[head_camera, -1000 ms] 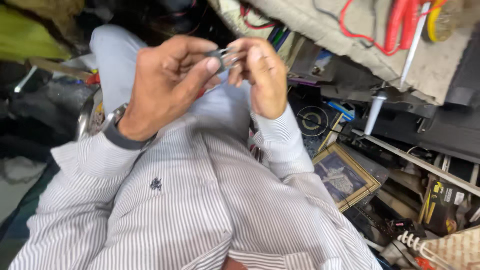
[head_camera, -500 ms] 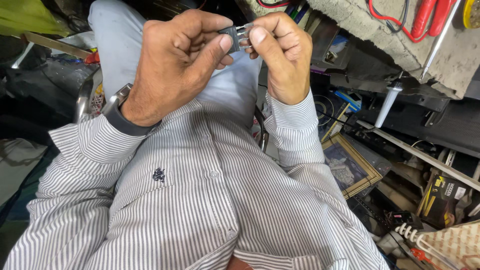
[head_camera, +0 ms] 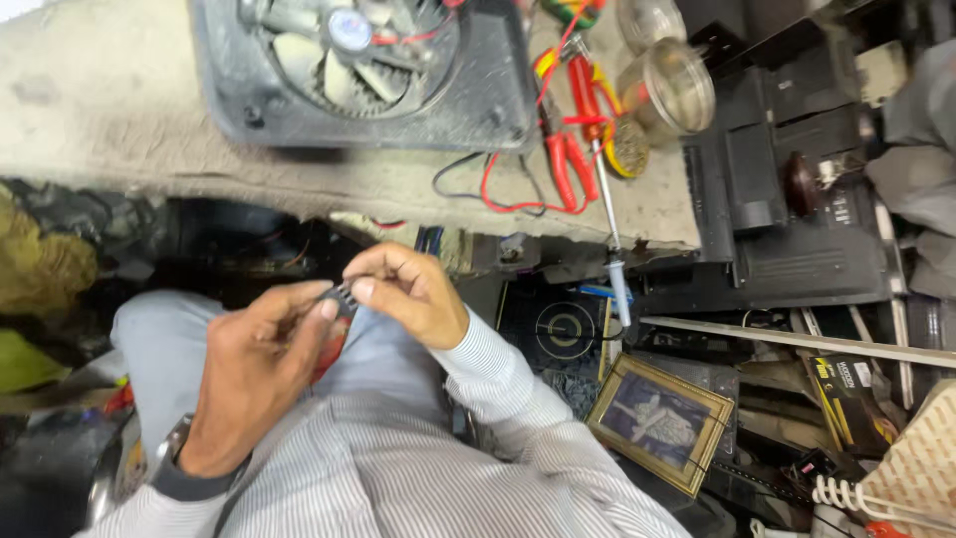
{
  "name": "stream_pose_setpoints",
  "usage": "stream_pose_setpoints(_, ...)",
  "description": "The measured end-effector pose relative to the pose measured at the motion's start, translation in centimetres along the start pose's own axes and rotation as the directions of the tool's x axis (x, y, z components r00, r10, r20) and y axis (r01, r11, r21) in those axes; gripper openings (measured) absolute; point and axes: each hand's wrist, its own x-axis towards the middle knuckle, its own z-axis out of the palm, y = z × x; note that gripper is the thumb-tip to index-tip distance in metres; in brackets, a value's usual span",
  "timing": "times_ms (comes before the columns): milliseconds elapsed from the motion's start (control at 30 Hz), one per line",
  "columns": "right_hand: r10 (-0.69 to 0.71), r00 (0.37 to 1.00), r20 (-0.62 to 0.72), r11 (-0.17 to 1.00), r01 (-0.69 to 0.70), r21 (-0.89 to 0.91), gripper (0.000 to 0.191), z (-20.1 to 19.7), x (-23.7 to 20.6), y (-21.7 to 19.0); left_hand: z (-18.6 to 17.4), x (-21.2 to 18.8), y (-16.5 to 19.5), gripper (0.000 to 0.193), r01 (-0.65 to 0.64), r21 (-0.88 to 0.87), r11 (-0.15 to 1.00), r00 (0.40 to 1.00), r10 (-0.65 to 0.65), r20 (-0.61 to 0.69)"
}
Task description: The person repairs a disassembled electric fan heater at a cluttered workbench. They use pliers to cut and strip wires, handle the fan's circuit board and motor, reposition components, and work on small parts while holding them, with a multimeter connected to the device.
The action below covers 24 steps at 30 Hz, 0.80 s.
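Observation:
Over my lap, my left hand [head_camera: 254, 374] and my right hand [head_camera: 413, 294] pinch one small dark part [head_camera: 344, 296] between their fingertips. The part is mostly covered by my fingers, so its shape is unclear. I wear a striped shirt and a dark wristwatch [head_camera: 179, 468] on the left wrist. Above my hands lies the worn workbench [head_camera: 119, 130] with a black square fan [head_camera: 368, 60] resting on it.
Red-handled pliers [head_camera: 568, 139], a soldering iron [head_camera: 612, 239], red wires and glass jars [head_camera: 677, 85] sit on the bench to the right. A black device [head_camera: 787, 199] lies further right. A framed picture [head_camera: 662, 418] and assorted clutter fill the floor at lower right.
The view has tilted up, bringing the workbench and fan into sight. My hands now sit lower in the frame, still pinching the small part together.

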Motion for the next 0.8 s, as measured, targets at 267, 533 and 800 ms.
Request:
stream_pose_setpoints(267,0.012,0.999,0.035,0.987,-0.007,-0.162,0.011,0.1,-0.5,1.0,-0.1,-0.8,-0.4,0.023,0.051,0.089,0.995,0.998,-0.053,0.03)
stream_pose_setpoints(533,-0.176,0.961,0.211,0.811,0.019,0.585,0.067,-0.6,-0.2,-1.7,-0.1,-1.5,-2.2,0.029,0.163,-0.106,0.981,0.987,-0.162,0.016)
stream_pose_setpoints(800,-0.055,0.98,0.192,0.948,-0.009,0.317,0.076,-0.2,-1.0,-0.1,-0.8,-2.1,-4.5,0.026,0.146,-0.278,0.949,0.983,-0.17,-0.066)
